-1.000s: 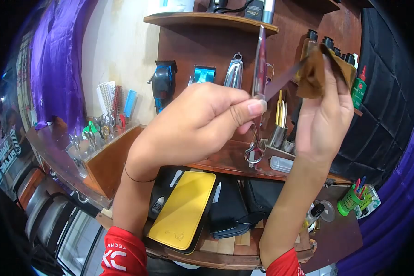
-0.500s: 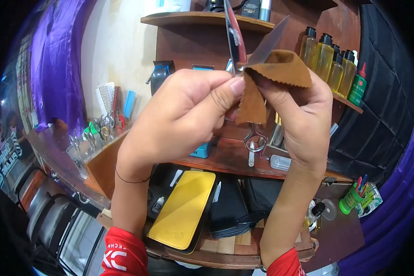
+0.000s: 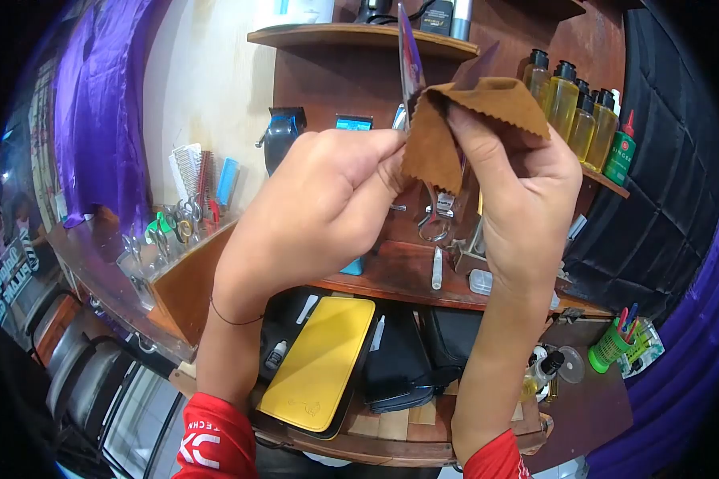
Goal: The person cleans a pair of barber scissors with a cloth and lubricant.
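A pair of scissors [image 3: 410,68] is held up in front of me with its blades spread apart and pointing upward. My left hand [image 3: 311,199] is closed near the pivot, thumb and finger pinched on the scissors. A brown cloth with zigzag edges [image 3: 433,152] is pinched in my right hand [image 3: 527,188]. It folds over the lower part of the right blade, whose tip shows above. Below the cloth hangs a finger ring of the scissors; the pivot is hidden.
Underneath lies a yellow case [image 3: 319,363] beside black pouches [image 3: 399,355] and a small dropper bottle [image 3: 276,354]. Left stands a wooden holder [image 3: 192,279] with scissors and combs. Oil bottles [image 3: 563,88] line the right shelf. A clipper [image 3: 284,136] hangs on the wall.
The cloth has slid up the right blade, covering more of it. Both hands have shifted slightly, the left one lower along the scissors. The hanging ring has moved up and left.
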Action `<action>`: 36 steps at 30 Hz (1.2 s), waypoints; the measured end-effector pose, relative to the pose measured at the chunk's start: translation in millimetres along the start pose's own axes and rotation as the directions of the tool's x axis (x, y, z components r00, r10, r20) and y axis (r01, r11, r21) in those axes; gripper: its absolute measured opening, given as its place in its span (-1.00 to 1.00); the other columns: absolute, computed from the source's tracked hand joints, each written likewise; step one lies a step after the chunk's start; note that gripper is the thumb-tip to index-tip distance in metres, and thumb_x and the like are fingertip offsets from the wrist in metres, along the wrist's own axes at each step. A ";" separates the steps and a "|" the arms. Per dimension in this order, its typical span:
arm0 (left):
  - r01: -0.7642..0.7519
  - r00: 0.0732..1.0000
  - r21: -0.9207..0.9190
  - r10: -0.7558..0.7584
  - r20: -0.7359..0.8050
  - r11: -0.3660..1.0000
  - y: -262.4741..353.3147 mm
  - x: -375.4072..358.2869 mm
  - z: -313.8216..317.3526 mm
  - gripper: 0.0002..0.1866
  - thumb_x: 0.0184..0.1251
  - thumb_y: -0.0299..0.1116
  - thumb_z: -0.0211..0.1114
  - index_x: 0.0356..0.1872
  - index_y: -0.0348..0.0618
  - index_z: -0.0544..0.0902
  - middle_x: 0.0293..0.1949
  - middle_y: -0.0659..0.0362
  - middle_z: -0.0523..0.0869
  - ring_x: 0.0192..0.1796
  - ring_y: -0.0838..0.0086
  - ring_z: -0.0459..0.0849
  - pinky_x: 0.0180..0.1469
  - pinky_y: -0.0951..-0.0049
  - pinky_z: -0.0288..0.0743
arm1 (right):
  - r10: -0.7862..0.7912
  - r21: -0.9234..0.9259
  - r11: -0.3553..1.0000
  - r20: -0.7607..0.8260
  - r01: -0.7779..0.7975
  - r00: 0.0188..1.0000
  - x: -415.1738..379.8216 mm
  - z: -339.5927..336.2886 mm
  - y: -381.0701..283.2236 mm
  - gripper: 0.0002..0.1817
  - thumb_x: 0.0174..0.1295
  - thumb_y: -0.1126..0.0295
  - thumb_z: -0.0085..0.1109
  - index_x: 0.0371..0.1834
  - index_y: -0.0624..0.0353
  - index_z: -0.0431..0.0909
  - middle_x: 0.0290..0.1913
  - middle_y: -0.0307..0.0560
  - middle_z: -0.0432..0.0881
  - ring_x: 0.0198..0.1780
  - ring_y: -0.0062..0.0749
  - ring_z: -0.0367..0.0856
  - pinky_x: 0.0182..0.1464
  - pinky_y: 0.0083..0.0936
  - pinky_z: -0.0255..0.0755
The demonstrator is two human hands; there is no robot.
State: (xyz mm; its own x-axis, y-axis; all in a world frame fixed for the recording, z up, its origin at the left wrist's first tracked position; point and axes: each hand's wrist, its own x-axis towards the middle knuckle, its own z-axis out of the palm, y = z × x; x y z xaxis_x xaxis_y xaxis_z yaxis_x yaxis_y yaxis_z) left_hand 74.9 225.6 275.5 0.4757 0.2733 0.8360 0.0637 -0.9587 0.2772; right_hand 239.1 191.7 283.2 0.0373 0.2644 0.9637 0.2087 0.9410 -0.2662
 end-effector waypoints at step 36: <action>0.090 0.993 0.065 -0.084 -0.085 0.994 9.9 1.2 -1.8 -0.75 0.39 -0.40 0.06 -0.43 -0.38 0.56 -0.59 -0.15 0.51 -0.50 -0.08 0.43 -0.48 0.23 0.32 | 0.014 -0.106 0.994 0.056 -0.008 0.998 0.9 0.8 4.3 -0.79 0.18 0.61 0.25 -0.11 0.39 0.57 -0.23 -0.14 0.68 -0.21 -0.57 0.63 -0.13 -0.65 0.52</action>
State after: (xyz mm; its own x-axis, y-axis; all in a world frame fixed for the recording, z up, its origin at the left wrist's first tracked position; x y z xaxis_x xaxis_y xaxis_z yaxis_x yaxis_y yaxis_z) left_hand 74.5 216.6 280.0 0.3924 0.3590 0.8468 0.1632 -0.9332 0.3201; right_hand 239.2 196.1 283.0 -0.0150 0.2886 0.9573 0.3105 0.9114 -0.2700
